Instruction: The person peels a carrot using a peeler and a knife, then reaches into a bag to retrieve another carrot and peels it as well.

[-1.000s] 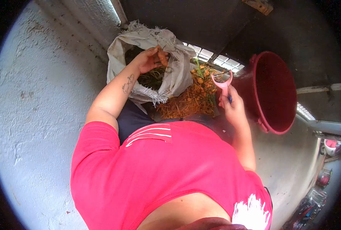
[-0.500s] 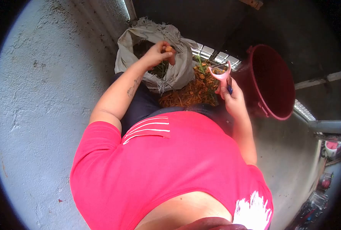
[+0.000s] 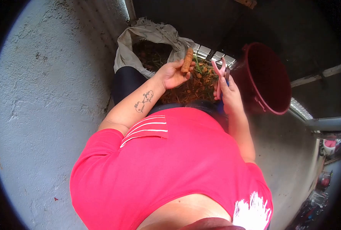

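Observation:
My left hand is closed round a stubby orange-brown carrot, which points up and away from me. In my right hand is a pink Y-shaped peeler, its two prongs upward. Alongside the peeler, the same hand holds a knife with a dark blade and a blue handle. Between and beyond my hands, orange and brown peelings lie in a heap. A whitish woven sack stands open just beyond my left hand, with dark plant matter visible inside.
A large dark red bucket stands to the right of my right hand. On the left rises a rough blue-grey wall. Light comes through a grating behind the peelings. Various items, including a white container, lie at the far right.
My left hand has moved from over the sack's mouth toward me and to the right, with the carrot in it. My right hand has turned the peeler more upright.

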A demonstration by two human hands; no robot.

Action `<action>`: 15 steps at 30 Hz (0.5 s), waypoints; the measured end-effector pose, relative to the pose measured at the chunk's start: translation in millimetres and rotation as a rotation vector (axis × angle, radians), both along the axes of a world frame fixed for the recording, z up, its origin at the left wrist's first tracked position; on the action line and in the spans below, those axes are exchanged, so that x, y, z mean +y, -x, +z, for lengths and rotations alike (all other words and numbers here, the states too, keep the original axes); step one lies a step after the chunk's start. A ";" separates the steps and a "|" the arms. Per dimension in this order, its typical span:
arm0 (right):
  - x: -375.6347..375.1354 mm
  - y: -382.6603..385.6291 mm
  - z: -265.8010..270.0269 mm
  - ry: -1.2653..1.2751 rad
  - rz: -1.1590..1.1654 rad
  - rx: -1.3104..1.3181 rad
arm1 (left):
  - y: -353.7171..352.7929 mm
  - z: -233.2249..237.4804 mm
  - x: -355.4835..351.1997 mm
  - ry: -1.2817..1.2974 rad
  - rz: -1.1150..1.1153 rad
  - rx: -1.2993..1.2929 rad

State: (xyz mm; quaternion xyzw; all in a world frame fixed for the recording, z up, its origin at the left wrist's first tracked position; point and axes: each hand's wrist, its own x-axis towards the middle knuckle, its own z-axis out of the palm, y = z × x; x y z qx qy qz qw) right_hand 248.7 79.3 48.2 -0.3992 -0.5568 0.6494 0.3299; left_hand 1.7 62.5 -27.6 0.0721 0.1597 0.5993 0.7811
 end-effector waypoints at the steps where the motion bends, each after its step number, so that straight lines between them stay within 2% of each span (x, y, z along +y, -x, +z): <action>1: 5.6 -4.7 -9.5 -0.062 0.028 0.005 | -2.5 10.5 -4.8 0.000 0.010 0.063; 3: 13.6 -10.8 -13.1 -0.184 0.060 0.008 | -4.7 31.8 -10.8 -0.002 0.029 0.191; 6: 18.1 -16.9 -3.6 -0.376 0.084 -0.062 | 1.0 33.3 -11.2 -0.026 -0.096 0.208; 9: 17.5 -15.9 9.8 -0.655 0.108 -0.250 | 1.9 24.6 -13.6 -0.261 -0.117 0.283; 12: 15.2 -7.5 31.5 -0.942 0.261 -0.343 | -13.8 43.8 -19.1 -0.029 -0.029 0.593; 13: 13.4 -1.9 33.8 -1.014 0.251 -0.369 | -13.6 41.8 -18.8 -0.047 -0.085 0.534; 15: 9.5 3.5 50.6 -1.003 0.350 -0.574 | -14.0 41.8 -18.8 -0.081 -0.196 0.413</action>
